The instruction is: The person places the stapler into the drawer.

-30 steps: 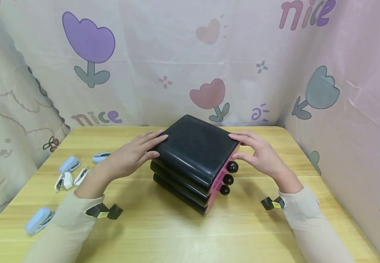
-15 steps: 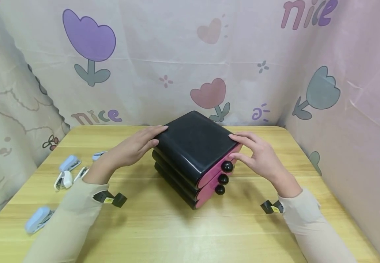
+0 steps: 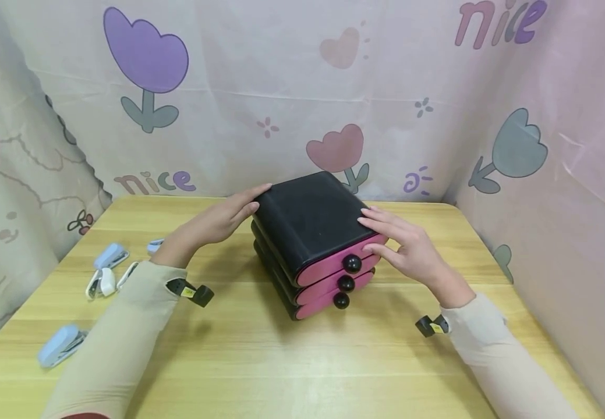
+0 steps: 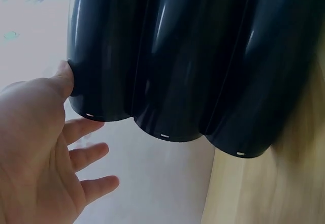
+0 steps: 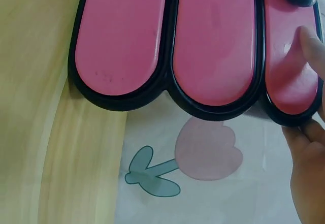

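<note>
A small black three-tier drawer box [image 3: 315, 212] stands mid-table, turned at an angle, its pink drawer fronts [image 3: 319, 269] facing front right. Each drawer carries a round black knob [image 3: 351, 263]. My left hand [image 3: 215, 220] holds the far left corner of the top tier; in the left wrist view its thumb [image 4: 64, 76] lies on the side wall and the fingers reach past the rear edge. My right hand [image 3: 407, 241] grips the right corner, with the thumb [image 5: 314, 51] on the top pink front and fingers over the top edge. All drawers sit closed.
At the left of the wooden table [image 3: 333, 372] lie several mini staplers: a light blue stapler [image 3: 109, 256], a white stapler [image 3: 105, 282] and another blue stapler [image 3: 60, 344] nearer me. A printed curtain [image 3: 260, 70] hangs behind and along both sides.
The drawer box has turned clockwise as seen from above, so its pink fronts face more toward me. My left hand has moved away from me with its corner; the right has barely shifted.
</note>
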Motion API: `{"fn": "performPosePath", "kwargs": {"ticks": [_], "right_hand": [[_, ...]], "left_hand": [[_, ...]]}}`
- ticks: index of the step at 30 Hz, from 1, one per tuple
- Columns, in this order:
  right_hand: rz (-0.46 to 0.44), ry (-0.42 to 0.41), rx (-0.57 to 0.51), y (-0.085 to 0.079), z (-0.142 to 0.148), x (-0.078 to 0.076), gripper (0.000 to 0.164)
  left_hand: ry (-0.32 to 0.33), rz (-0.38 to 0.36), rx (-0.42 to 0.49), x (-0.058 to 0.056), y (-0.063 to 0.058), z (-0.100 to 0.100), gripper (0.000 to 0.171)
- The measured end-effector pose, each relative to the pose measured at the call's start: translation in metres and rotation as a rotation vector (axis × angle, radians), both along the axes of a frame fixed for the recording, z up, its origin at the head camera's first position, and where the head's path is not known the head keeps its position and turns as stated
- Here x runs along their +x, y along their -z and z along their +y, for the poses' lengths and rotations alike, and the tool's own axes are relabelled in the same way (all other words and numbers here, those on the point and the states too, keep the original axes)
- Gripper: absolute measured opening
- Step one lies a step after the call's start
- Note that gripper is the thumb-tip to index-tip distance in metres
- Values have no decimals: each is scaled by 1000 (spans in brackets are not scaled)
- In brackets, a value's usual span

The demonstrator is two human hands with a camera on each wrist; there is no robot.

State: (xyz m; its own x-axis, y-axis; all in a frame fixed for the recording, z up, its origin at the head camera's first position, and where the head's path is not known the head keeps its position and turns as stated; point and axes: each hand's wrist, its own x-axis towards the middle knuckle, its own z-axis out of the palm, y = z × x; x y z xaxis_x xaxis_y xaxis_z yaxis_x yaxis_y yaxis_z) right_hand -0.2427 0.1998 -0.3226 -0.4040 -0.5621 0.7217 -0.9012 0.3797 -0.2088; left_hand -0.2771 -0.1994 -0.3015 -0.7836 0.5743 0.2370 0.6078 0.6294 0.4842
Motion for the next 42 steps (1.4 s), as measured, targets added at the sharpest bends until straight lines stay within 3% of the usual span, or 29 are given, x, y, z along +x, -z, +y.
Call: {"fn": "performPosePath", "kwargs": {"ticks": [4, 8, 17, 22, 27, 32, 42], "right_hand": [[0, 30, 11, 0, -3, 3, 56], [-4, 62, 23, -2, -6, 5, 54], [-3, 106, 20, -2, -16, 10, 54], [11, 106, 29, -1, -18, 10, 53], [-21, 39, 62, -5, -15, 5, 51], [-78, -16, 82, -7, -13, 1, 55], [-18, -18, 61, -4, -24, -3, 41]], "left_hand": [[-52, 89, -32, 6, -3, 5, 51], [-83, 188, -80, 23, -10, 17, 51], [62, 327, -162, 76, -22, 59, 59], [109, 324, -238, 89, -21, 69, 62], [115, 317, -277, 93, -18, 71, 56], [143, 294, -257, 89, -16, 68, 52], [161, 219, -169, 72, -9, 50, 49]]}}
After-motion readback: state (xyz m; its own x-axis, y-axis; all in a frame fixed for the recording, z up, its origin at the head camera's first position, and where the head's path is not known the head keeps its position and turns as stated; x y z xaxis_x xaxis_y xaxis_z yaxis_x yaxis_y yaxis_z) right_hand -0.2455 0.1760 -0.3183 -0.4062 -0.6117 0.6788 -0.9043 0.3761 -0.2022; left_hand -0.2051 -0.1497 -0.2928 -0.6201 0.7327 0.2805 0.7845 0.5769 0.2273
